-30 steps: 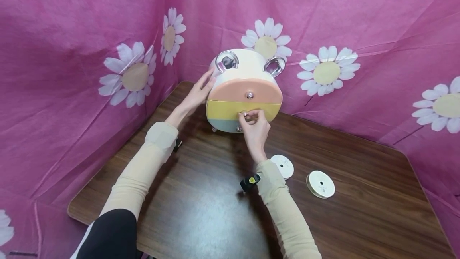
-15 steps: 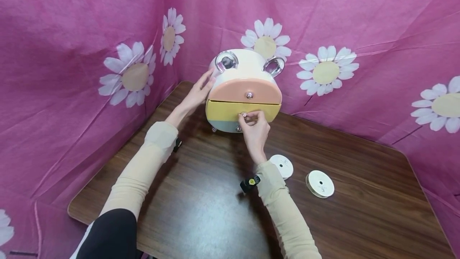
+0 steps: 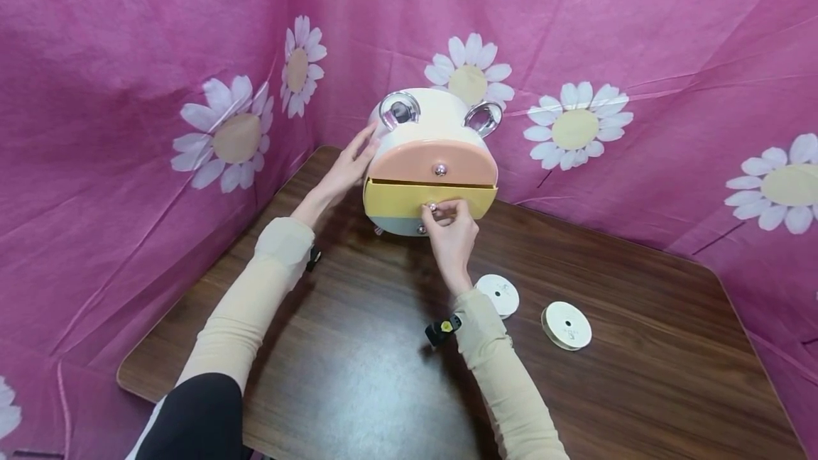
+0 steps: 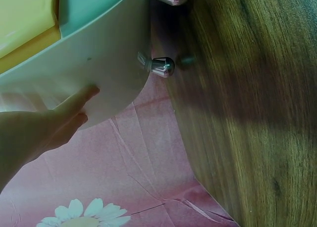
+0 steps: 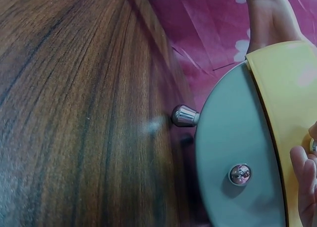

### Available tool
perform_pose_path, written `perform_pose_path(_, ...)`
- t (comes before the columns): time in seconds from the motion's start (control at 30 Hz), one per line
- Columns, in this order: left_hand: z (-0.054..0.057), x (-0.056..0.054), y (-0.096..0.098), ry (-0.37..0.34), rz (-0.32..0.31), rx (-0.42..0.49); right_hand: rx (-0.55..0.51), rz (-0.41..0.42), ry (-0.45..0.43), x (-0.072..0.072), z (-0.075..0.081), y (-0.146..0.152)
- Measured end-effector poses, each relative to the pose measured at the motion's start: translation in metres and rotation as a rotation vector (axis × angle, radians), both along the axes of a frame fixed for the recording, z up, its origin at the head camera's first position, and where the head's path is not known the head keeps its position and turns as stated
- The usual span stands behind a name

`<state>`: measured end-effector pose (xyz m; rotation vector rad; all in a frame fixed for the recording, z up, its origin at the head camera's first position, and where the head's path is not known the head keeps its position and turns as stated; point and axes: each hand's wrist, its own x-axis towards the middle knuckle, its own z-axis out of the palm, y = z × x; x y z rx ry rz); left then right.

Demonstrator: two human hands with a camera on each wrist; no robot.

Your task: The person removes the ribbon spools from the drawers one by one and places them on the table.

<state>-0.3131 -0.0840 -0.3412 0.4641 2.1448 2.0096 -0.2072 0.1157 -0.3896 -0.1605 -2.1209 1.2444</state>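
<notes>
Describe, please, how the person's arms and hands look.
The left hand and right hand are ungloved. The left sleeve and right sleeve are cream and wrinkled. The left wrist device and right wrist device are black, the right one with a yellow spot. Black fabric covers the left arm higher up.

Headcam aims dn, wrist CUs share yellow drawer (image 3: 407,199).

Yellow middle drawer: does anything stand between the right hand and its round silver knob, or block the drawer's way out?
Nothing visible. The right hand pinches the round silver knob directly, and no object shows in front of the yellow middle drawer; two flat white spools lie off to the right.
</notes>
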Motion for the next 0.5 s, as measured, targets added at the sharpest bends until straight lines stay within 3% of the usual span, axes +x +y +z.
perform_pose_path(0.5,-0.0002,-0.0008,0.0018,-0.007,0.000,0.016,-0.013,0.024,0.001,0.0085,-0.0003,0.0016)
